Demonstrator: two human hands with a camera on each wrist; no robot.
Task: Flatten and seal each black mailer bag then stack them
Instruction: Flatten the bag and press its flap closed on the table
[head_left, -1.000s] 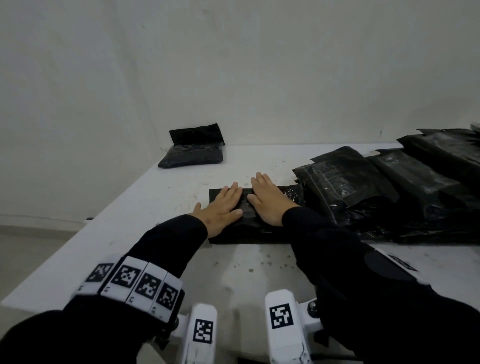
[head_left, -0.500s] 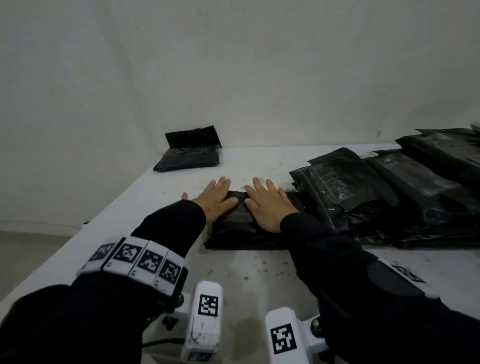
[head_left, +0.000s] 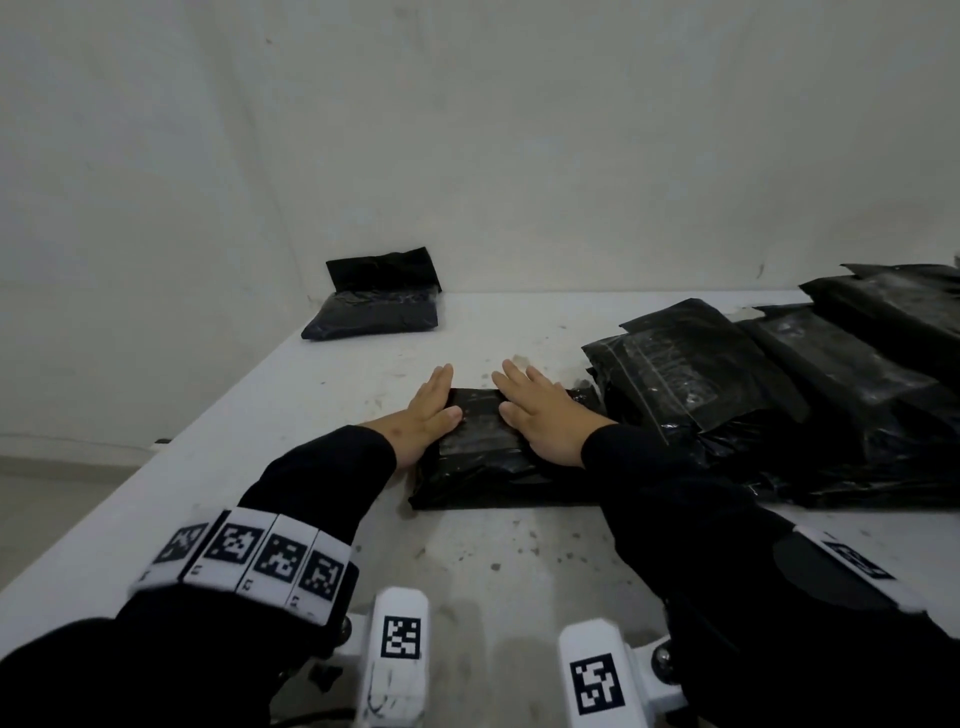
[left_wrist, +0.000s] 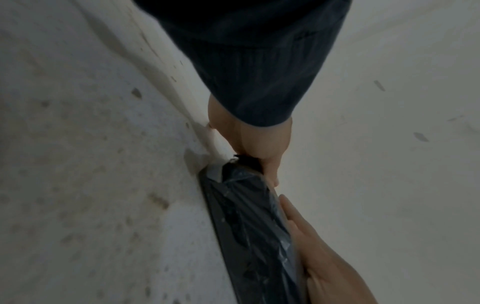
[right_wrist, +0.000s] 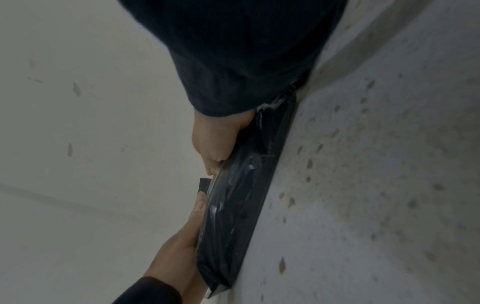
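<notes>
Head view, centre of frame: a black mailer bag lies flat on the white, speckled table, with both hands laid palm-down on its top face. The left hand covers the bag's left portion, its straight fingers reaching past the far edge onto the table; the right hand covers the right portion, fingers likewise straight and together. Neither hand curls round the bag; both press on it with flat palms. Left wrist view: the left hand meets the upper end of the bag, and the right hand lies along its lower right side. Right wrist view: the arrangement is mirrored, right hand above, left hand at lower left, the bag between them and the table; both wrist views are dim, so whether the flap is stuck down cannot be told. Right of the head frame: a heap of black bags touches the pressed bag's right edge. Upper left of centre: a separate black bag sits near the wall, well apart from the hands.
</notes>
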